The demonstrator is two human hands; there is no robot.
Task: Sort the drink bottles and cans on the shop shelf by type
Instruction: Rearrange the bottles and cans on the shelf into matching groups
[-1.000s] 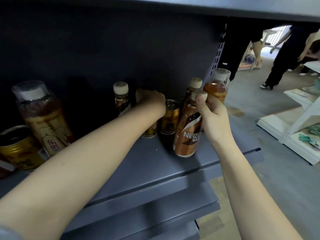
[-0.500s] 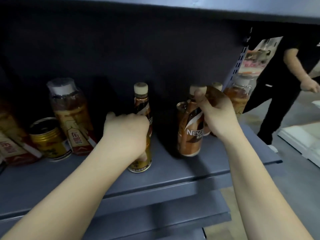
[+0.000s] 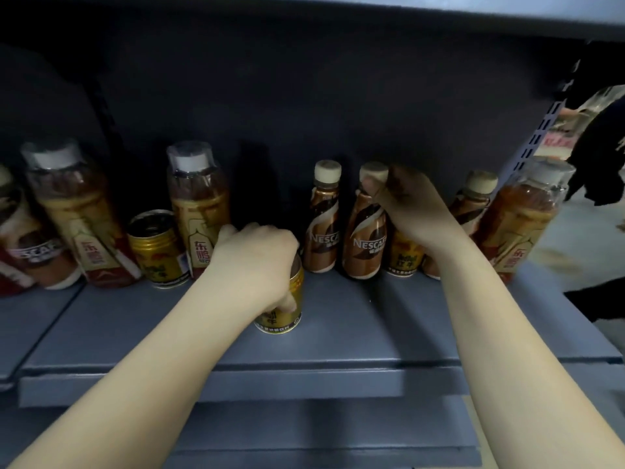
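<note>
The left hand (image 3: 252, 262), at centre frame, is curling its fingers down over the top and sides of a gold can (image 3: 282, 306), gripping it from above. The can is standing upright on the shelf (image 3: 338, 333), forward of the back row and apart from the other drinks. A top grip like this suits sliding or lifting a short can, probably toward the other gold can (image 3: 157, 248) at left of centre.

The right hand (image 3: 411, 208), right of centre, is pinching the neck and cap of a Nescafé bottle (image 3: 365, 238), fingers wrapped round the narrow top. Holding it by the neck is steadying the tall bottle as it stands just beside a second Nescafé bottle (image 3: 324, 225) to its left, so the two coffees seem to be getting grouped.

Behind the right wrist another gold can (image 3: 404, 255) is partly hidden, with a third coffee bottle (image 3: 471, 201) beyond and a big tea bottle (image 3: 522, 218) at the right edge. Two more tea bottles (image 3: 72, 214) (image 3: 199, 204) are flanking the left gold can, and a red Nescafé bottle (image 3: 30, 248) is leaning at the far left edge. Types are still mixed, so sorting looks well short of done. A person in dark clothes (image 3: 598, 157) is showing at upper right.
</note>
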